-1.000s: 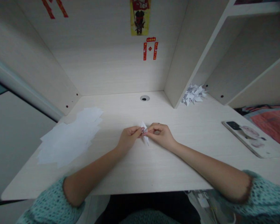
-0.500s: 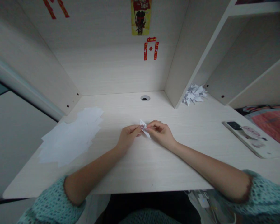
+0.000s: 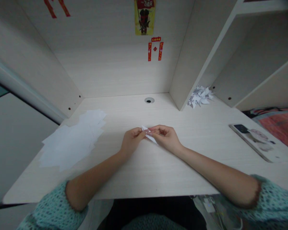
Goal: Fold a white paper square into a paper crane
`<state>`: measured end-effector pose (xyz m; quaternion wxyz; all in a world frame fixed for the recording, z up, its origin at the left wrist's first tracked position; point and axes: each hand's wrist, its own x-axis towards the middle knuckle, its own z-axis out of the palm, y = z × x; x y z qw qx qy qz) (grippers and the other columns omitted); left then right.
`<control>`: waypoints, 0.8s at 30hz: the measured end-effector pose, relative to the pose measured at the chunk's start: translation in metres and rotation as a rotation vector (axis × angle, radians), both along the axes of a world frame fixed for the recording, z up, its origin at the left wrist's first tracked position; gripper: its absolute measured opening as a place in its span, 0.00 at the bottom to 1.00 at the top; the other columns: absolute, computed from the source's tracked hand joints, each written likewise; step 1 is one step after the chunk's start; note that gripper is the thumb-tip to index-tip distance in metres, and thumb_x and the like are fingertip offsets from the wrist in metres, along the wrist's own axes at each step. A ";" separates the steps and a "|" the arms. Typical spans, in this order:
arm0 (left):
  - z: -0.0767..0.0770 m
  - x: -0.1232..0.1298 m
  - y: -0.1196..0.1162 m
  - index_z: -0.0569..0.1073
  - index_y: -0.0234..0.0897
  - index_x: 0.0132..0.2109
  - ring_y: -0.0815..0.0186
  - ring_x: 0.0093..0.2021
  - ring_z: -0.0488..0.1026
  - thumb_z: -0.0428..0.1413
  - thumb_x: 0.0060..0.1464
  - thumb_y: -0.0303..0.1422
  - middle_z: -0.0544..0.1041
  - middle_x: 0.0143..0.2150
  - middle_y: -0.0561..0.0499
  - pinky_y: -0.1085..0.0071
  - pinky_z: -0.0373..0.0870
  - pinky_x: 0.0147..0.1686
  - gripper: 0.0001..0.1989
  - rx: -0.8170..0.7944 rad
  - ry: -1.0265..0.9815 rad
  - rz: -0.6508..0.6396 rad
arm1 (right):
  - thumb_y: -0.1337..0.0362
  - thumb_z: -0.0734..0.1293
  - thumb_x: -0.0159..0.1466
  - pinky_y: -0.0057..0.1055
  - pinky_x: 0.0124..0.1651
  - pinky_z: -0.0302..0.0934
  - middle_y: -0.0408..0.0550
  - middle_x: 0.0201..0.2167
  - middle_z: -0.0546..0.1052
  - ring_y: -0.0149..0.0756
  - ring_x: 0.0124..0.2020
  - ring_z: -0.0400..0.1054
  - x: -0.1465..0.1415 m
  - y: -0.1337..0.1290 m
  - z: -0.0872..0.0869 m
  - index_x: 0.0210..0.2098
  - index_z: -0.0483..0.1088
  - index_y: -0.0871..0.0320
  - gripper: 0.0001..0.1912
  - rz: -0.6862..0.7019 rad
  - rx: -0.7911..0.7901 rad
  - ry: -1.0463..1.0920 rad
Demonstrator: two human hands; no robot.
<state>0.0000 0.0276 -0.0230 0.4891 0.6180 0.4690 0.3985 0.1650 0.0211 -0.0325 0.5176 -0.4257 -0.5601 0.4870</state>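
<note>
A small folded piece of white paper [image 3: 151, 138] is held between my two hands over the middle of the desk. My left hand [image 3: 133, 138] pinches its left side between thumb and fingers. From the right, my right hand [image 3: 165, 136] pinches it too, the fingertips of both hands almost meeting. White points of the paper stick out above and below the fingertips; its middle is covered by them. To the left lies a spread stack of white paper sheets [image 3: 73, 140].
A heap of small folded white papers [image 3: 200, 96] lies at the back right beside the upright divider panel [image 3: 182, 89]. A phone [image 3: 254, 142] rests on the right of the desk [image 3: 124, 182]. Behind it is a red cloth [image 3: 282, 126]. A round cable hole [image 3: 149, 100] sits at the back.
The folded paper has turned and flattened in my fingers, its lower point now reaching further right. My fingertips have drawn closer together, and both hands stay at nearly the same place.
</note>
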 end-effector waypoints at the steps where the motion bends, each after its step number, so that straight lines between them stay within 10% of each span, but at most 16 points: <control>1: 0.000 0.000 0.000 0.76 0.35 0.31 0.66 0.30 0.72 0.55 0.49 0.45 0.77 0.28 0.51 0.72 0.66 0.33 0.16 -0.005 0.004 0.009 | 0.56 0.72 0.51 0.32 0.35 0.66 0.49 0.29 0.79 0.35 0.29 0.72 0.000 0.000 -0.001 0.33 0.76 0.59 0.14 0.004 -0.002 0.003; 24: 0.002 0.000 0.001 0.69 0.36 0.21 0.69 0.25 0.65 0.57 0.45 0.47 0.69 0.20 0.54 0.73 0.60 0.25 0.19 0.016 0.017 0.100 | 0.54 0.71 0.50 0.26 0.24 0.53 0.45 0.19 0.75 0.27 0.19 0.61 0.000 -0.002 0.006 0.25 0.76 0.61 0.15 0.009 -0.096 -0.091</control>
